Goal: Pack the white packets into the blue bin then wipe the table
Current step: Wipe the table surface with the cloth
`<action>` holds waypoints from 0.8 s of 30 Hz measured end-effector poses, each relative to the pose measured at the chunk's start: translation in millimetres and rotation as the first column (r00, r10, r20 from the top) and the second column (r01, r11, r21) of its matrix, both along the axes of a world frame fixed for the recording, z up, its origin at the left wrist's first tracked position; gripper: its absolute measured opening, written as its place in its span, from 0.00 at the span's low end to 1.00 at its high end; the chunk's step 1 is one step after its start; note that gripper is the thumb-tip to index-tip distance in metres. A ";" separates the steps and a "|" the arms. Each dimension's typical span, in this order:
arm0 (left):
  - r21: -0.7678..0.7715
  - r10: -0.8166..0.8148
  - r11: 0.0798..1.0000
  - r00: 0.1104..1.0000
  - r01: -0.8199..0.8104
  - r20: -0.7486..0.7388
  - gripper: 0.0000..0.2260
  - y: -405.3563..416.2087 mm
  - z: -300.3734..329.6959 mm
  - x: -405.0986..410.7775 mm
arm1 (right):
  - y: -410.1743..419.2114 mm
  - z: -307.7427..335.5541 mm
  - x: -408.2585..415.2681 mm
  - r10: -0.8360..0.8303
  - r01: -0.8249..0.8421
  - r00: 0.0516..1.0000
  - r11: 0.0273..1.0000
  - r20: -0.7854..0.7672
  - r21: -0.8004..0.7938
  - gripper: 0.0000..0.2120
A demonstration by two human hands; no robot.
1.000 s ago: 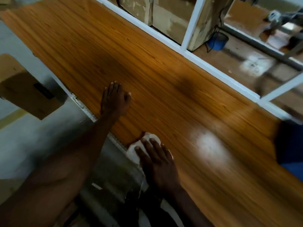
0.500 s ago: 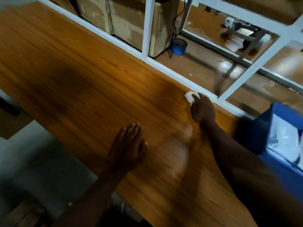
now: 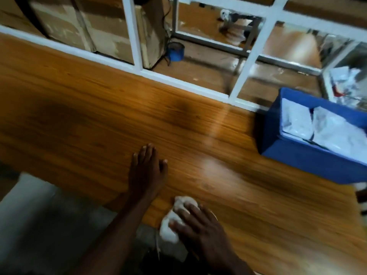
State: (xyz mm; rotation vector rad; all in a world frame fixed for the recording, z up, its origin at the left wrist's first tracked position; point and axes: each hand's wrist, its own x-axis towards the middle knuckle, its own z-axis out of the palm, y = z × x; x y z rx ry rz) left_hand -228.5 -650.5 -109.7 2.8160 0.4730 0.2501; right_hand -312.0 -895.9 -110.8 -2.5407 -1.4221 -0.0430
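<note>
Wiping: we are pulling the cloth point(image 3: 176, 221) back from the far rail to the table point(image 3: 79, 120) near edge, right hand point(image 3: 200, 229) fingers pressing it flat; left hand point(image 3: 146, 173) resting spread; white packets point(image 3: 325, 128) are sitting binned.

Left hand point(image 3: 146, 173) lies flat, fingers straight; right hand point(image 3: 200, 229) presses palm down

Wooden table point(image 3: 79, 108) bears blue bin point(image 3: 309, 159), white cloth point(image 3: 168, 229).

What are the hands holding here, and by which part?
The right hand presses down on top of a white cloth at the table's near edge. The left hand lies flat, holding nothing.
</note>
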 end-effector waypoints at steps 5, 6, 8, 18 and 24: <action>-0.038 -0.159 0.986 0.987 0.160 0.032 0.24 -58.5 -0.3 9.8 | -29.0 2.4 92.3 -0.329 0.328 0.944 0.943 0.021 0.050 0.21; -0.013 -0.159 0.987 0.987 0.159 0.028 0.25 -59.6 -1.6 9.7 | -31.1 4.0 123.6 -0.420 0.418 0.907 0.906 0.018 0.069 0.21; -0.001 -0.148 0.989 0.989 0.148 0.013 0.25 -56.6 -3.5 14.4 | -34.0 7.1 187.7 -0.594 0.593 0.805 0.803 -0.009 0.054 0.21; 0.036 -0.143 0.990 0.982 0.139 0.123 0.26 -55.8 -19.2 22.5 | -2.3 13.1 371.3 -0.893 0.973 0.215 0.231 -0.395 0.008 0.28; 0.009 -0.147 0.989 0.986 0.146 0.073 0.28 -56.2 -10.9 21.8 | 5.3 8.1 274.7 -0.906 0.921 0.389 0.389 -0.168 0.031 0.26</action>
